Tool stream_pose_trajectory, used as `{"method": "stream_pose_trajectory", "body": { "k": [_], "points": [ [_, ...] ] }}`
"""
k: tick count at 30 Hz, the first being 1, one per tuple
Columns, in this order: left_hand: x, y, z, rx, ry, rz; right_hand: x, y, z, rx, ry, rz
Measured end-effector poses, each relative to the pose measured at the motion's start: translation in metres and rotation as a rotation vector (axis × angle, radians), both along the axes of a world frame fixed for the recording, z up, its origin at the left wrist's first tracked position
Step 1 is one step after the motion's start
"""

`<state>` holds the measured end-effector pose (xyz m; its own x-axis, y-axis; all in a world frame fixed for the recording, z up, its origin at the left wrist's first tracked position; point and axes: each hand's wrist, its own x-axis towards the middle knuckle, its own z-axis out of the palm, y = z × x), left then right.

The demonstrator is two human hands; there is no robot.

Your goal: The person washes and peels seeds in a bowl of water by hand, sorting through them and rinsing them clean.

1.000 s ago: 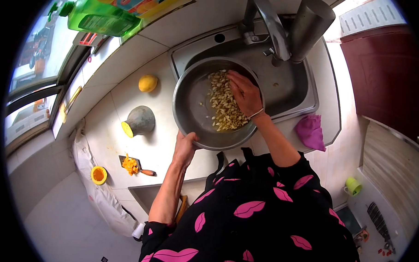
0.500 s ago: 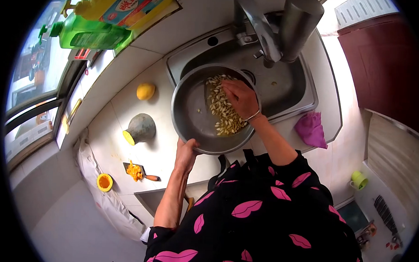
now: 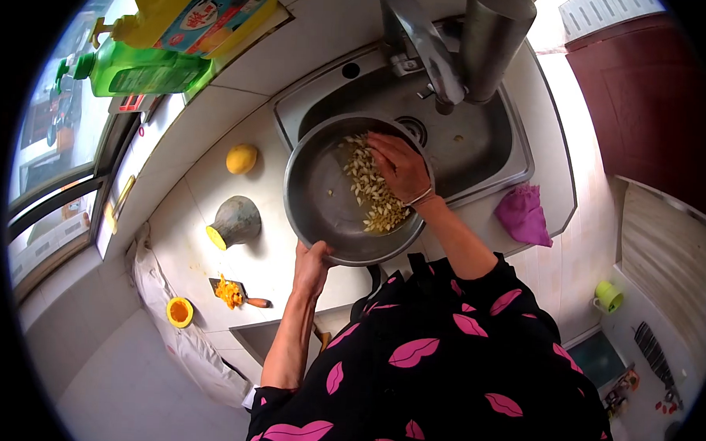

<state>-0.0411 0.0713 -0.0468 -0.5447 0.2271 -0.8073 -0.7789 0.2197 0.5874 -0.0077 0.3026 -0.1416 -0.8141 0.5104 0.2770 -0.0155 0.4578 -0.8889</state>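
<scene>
A wide metal basin (image 3: 317,180) tilts partly over the sink's near-left edge. Pale pumpkin seeds (image 3: 369,190) lie heaped along its right side, and a single one sits apart on the bottom. My left hand (image 3: 313,264) grips the basin's near rim, thumb on top, with the other fingers hidden underneath. Inside the basin, my right hand (image 3: 404,169) rests at the far-right side against the seeds. Its fingers are stretched out towards the upper left and hold nothing that I can see.
The sink (image 3: 480,147) and its faucet (image 3: 429,44) are beyond the basin. A purple cloth (image 3: 524,215) lies right. On the left are a yellow fruit (image 3: 241,159), a cut pumpkin piece (image 3: 238,220), a knife (image 3: 257,302) under orange pulp (image 3: 228,292), and a hollow pumpkin end (image 3: 179,312).
The basin has shifted slightly left and towards me, showing more of the sink drain. My right hand has flattened against the seeds, which now form a narrower heap.
</scene>
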Motion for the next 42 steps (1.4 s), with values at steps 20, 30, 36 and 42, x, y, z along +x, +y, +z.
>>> {"method": "stream_pose_trajectory", "body": {
  "k": [20,30,36,42],
  "points": [
    [0.007,-0.002,0.008,-0.034,0.006,0.011,-0.001,-0.011,-0.008,-0.097,-0.026,0.032],
    [0.011,-0.003,0.011,-0.034,0.006,0.021,0.0,-0.018,-0.017,-0.086,-0.039,0.025],
    [0.012,-0.007,0.01,-0.022,-0.028,0.031,0.002,-0.02,-0.018,-0.094,-0.042,0.032],
    [0.013,-0.001,0.013,-0.025,-0.024,0.027,0.004,-0.018,-0.016,-0.096,-0.066,0.04]
  ]
}}
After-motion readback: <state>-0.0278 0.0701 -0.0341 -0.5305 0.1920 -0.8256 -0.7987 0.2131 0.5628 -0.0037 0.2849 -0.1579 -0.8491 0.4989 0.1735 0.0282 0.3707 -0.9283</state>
